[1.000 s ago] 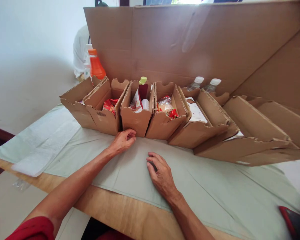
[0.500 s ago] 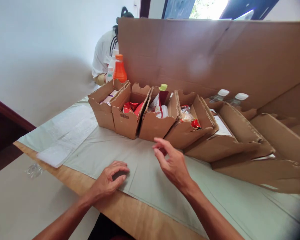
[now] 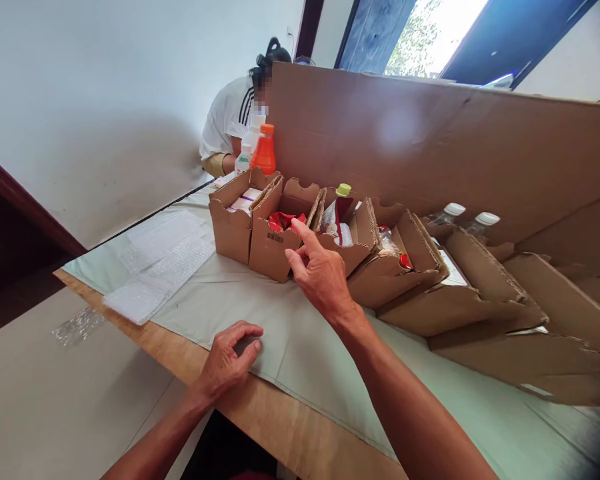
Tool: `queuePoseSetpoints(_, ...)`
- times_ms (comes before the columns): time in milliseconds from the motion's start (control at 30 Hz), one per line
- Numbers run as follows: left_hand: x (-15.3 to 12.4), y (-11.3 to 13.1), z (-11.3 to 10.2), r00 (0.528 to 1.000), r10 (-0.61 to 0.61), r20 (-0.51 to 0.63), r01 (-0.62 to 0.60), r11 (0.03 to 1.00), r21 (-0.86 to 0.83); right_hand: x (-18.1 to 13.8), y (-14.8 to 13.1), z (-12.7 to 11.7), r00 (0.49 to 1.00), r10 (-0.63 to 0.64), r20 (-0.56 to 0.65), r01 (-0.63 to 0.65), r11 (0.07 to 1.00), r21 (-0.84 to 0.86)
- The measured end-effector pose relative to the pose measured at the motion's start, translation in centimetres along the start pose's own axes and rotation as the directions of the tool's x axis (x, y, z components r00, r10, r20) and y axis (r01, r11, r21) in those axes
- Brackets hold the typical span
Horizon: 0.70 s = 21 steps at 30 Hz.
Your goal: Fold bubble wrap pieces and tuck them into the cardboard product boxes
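Note:
A row of open cardboard boxes [image 3: 273,250] stands on a pale green cloth [image 3: 300,347] over a wooden table. My right hand [image 3: 320,273] is stretched out with fingers spread, against the front of the third box, which holds a bottle with a green cap [image 3: 343,190]. It grips nothing. The box to its left holds red packets [image 3: 286,221]. My left hand [image 3: 227,360] rests on the cloth near the table's front edge, fingers curled loosely, holding nothing.
A tall cardboard sheet [image 3: 430,147] stands behind the boxes. An orange bottle [image 3: 264,152] and two clear bottles with white caps [image 3: 467,220] stand at the back. Bubble wrap [image 3: 155,267] lies at the left. A person in a white shirt [image 3: 227,123] sits beyond.
My right hand has risen from the cloth and reached forward to the third box. My left hand has drawn back to the table's front edge. The camera has swung left.

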<state>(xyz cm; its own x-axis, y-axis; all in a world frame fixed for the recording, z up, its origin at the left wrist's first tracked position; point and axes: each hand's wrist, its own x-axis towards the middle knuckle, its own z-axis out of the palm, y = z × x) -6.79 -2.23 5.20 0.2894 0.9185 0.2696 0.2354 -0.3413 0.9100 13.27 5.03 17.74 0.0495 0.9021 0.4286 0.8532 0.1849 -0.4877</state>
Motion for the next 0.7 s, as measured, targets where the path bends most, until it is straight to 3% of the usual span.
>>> queuePoseSetpoints(133, -0.1, 0.1, 0.1, 0.997, -0.058, -0.058, 0.057, 0.998, -0.022, 1.5, 0.7, 0.3, 0.992, 0.071, 0.106, -0.072, 0.997, 0.006)
queuePoseSetpoints(267, -0.4, -0.6, -0.6, 0.979, -0.104, -0.175, 0.100, 0.994, -0.032, 1.0, 1.1, 0.6, 0.993, 0.002, 0.121, -0.013, 0.996, 0.091)
queuePoseSetpoints(400, -0.9, -1.8, -2.2, 0.904, -0.213, -0.369, 0.161, 0.973, -0.168, -4.9, -0.1, -1.9, 0.981, -0.116, 0.154, 0.090, 0.982, 0.167)
queuePoseSetpoints(500, -1.2, -2.0, -3.4, 0.873, -0.249, -0.421, 0.164, 0.960, -0.228, -10.7, 0.0, -5.4, 0.976, -0.152, 0.153, 0.112, 0.963, 0.243)
queuePoseSetpoints(567, -1.3, -1.6, -3.8, 0.885, -0.227, -0.406, 0.136, 0.961, -0.240, -13.9, 1.2, -8.0, 0.991, -0.089, 0.095, 0.059, 0.957, 0.283)
queuePoseSetpoints(633, -1.3, -0.8, -3.7, 0.917, -0.178, -0.358, 0.091, 0.965, -0.247, -16.5, 3.2, -10.4, 0.999, 0.052, -0.003, -0.049, 0.959, 0.281)
queuePoseSetpoints(700, -1.4, 0.2, -3.2, 0.953, -0.130, -0.272, 0.061, 0.967, -0.247, -18.6, 5.6, -12.4, 0.961, 0.240, -0.136, -0.198, 0.943, 0.267)
